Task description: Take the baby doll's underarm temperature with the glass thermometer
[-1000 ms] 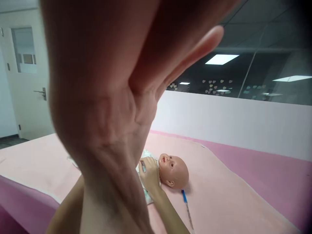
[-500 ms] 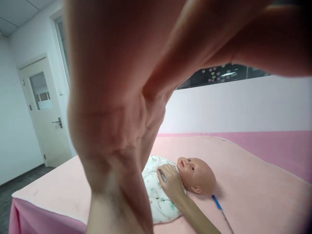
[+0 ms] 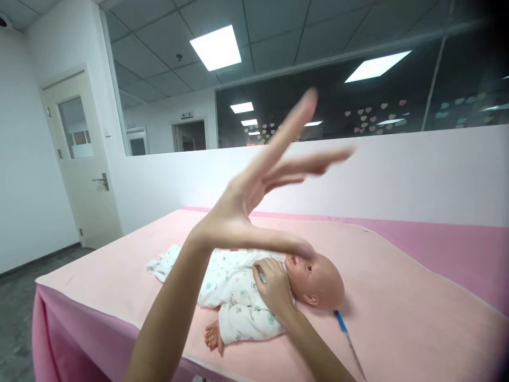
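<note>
A baby doll with a bald head lies on its back, dressed in a white patterned outfit. My right hand rests on the upper chest just below the chin, thumb apart from the slightly curved fingers, with cloth showing between them. Whether the fingertips pinch any fabric is hard to see. Raised in the air above the doll, my left hand is empty, its fingers spread and a little blurred. Its thumb overlaps the doll's face in view. One doll hand pokes out of a sleeve.
A thin rod with a blue end lies beside the doll's head. Pink cloth covers the table, hanging over the near left edge. Behind it stands a white half wall with glass above. A door is at left.
My left hand has moved away from just before the camera, out over the doll, uncovering the doll's body and the room. My right hand stays on the doll's chest.
</note>
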Tool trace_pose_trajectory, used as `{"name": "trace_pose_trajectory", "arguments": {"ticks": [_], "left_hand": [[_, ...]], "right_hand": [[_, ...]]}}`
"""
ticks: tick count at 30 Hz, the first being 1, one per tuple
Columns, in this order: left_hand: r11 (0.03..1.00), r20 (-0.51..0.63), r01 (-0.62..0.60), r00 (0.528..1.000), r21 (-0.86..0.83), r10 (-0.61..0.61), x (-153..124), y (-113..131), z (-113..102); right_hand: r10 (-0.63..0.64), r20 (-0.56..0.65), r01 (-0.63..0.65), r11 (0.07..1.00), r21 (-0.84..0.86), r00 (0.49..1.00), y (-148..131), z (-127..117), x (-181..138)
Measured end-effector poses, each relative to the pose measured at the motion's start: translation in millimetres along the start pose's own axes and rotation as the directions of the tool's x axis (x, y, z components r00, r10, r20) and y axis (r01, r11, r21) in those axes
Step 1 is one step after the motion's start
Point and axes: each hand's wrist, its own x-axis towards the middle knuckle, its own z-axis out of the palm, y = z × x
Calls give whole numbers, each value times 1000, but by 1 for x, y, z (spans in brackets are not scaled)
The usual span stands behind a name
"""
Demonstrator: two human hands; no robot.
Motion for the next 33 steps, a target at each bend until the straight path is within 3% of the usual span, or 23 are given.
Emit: {"name": "trace_pose_trajectory", "arguments": {"ticks": [2, 5, 6, 8, 9, 11, 14, 17, 23, 29, 33], "left_hand": [[987, 191, 157, 970, -22, -150, -9, -22, 7], [870, 365, 493, 806, 21, -466, -43, -72, 18], [817, 394, 575, 745, 30, -539, -58, -88, 21], [750, 441, 661, 672, 5, -595, -87, -115, 28], [739, 459, 673, 664, -22, -591, -99, -123, 30], [733, 425, 671, 700, -114, -574, -118, -134, 33], [715, 395, 682, 705, -151, -589, -132, -140, 31], [685, 391, 719, 667, -114, -635, -139, -146, 19], [588, 520, 789, 584, -181, -624, -151, -152, 1], [578, 469, 759, 644, -299, -604, -155, -154, 8], [602, 453, 736, 671, -309, -587, -156, -155, 10]], "right_hand": [[19, 86, -19, 1000, -2, 996, 0, 0, 0], [46, 117, -45, 999, -11, 992, 2, 1, -1], [47, 112, -45, 999, -20, 993, 2, 1, -1], [48, 101, -44, 998, -47, 994, 2, 1, -1], [47, 100, -41, 997, -60, 994, 2, 1, 0], [45, 101, -38, 997, -72, 994, 1, 1, 0], [37, 102, -31, 998, -61, 994, -1, 0, 1], [35, 107, -30, 998, -47, 994, -3, -2, 2], [-45, 161, 58, 995, -79, 986, -11, 1, 13], [-199, 278, 212, 977, -14, 940, -30, 32, 25], [-159, 307, 166, 986, 6, 938, -34, 44, 20]]}}
